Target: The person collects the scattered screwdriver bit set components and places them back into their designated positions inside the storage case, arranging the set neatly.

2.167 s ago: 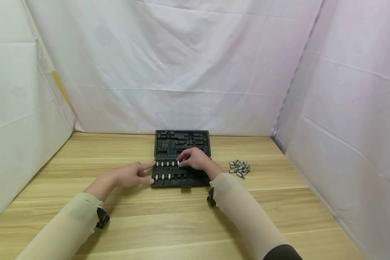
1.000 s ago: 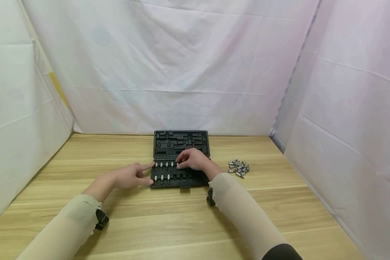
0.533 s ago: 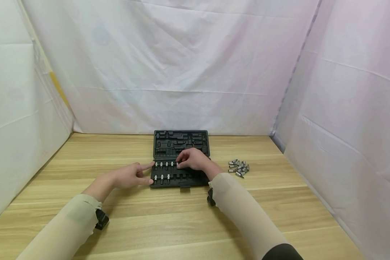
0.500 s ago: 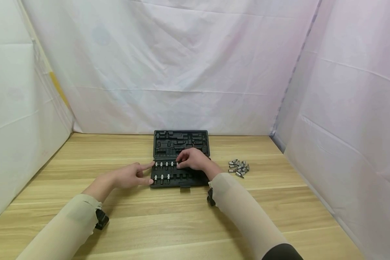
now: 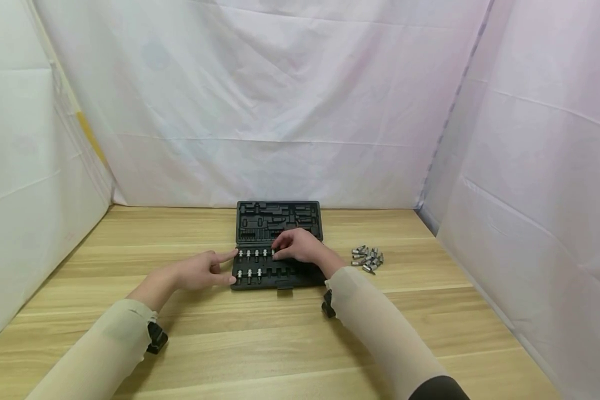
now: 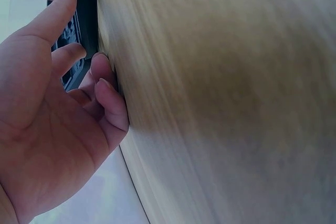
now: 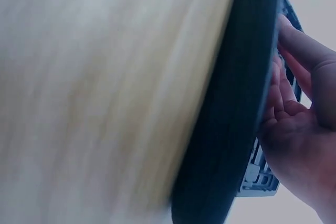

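Note:
A black tool case (image 5: 300, 278) lies unfolded on the wooden table, its moulded lid (image 5: 280, 216) toward the back. Silvery bit sockets stand in two rows on its left half: an upper row (image 5: 248, 254) and a shorter lower row (image 5: 250, 275). My right hand (image 5: 300, 245) reaches over the case and pinches a bit socket (image 5: 273, 253) at the upper row's right end. My left hand (image 5: 200, 270) stays at the case's left side, index finger and thumb stretched out to its edge. In the left wrist view, the other fingers (image 6: 111, 103) are bent inward.
To the right of the case lies a loose pile of bit sockets (image 5: 367, 259) on the table (image 5: 240, 344). White sheets hang behind the table (image 5: 280, 100) and along both sides. A latch tab (image 5: 285, 290) sticks out at the case's front.
The right wrist has shifted slightly to the right, and a bit more of the pinched socket shows at the fingertips. The left hand, case and loose pile stay put.

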The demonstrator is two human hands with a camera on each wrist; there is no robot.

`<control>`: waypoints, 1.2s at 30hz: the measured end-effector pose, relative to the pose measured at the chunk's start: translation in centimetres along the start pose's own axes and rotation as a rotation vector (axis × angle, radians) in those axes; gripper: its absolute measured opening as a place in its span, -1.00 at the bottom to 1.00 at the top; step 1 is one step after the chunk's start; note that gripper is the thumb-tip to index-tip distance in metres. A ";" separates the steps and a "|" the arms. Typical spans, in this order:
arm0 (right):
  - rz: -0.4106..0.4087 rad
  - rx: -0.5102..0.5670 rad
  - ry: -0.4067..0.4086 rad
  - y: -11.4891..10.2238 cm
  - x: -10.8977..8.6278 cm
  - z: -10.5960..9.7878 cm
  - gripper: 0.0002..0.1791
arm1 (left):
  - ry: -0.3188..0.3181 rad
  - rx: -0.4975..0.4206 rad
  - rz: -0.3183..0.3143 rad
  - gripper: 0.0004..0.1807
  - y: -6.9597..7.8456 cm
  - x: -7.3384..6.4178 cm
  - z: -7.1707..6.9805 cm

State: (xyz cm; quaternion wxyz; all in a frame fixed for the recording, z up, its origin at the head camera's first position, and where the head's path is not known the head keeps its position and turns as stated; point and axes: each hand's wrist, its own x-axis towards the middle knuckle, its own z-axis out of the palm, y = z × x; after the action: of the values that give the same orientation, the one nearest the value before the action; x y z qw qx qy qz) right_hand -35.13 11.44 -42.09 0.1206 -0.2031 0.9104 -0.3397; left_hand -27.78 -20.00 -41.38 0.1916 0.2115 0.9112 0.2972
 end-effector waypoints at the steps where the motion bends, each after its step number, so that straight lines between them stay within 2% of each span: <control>1: -0.010 0.005 -0.001 0.1 -0.2 -0.2 -0.77 | 0.000 -0.004 0.000 -0.03 0.0 0.0 0.0; 9: -0.055 0.039 0.020 1.5 -2.9 -2.9 -0.70 | -0.005 -0.015 0.003 -0.03 0.1 0.1 0.1; 23: 0.019 0.018 0.101 6.9 -9.1 -9.2 -0.64 | -0.011 -0.013 0.002 -0.02 -0.1 0.1 -0.4; 30: 0.032 -0.031 0.067 10.1 -11.6 -11.0 -0.67 | -0.009 -0.005 0.003 -0.02 -0.2 0.0 -0.3; 36: 0.016 -0.128 0.015 12.3 -12.9 -11.9 -0.69 | -0.019 -0.008 0.013 -0.02 -0.1 0.0 -0.5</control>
State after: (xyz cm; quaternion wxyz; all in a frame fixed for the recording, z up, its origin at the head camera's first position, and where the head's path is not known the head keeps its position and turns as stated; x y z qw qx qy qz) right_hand -31.47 32.47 -40.47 0.1031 -0.2005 0.9328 -0.2811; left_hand -28.01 -20.32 -41.09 0.1991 0.2195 0.9066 0.3003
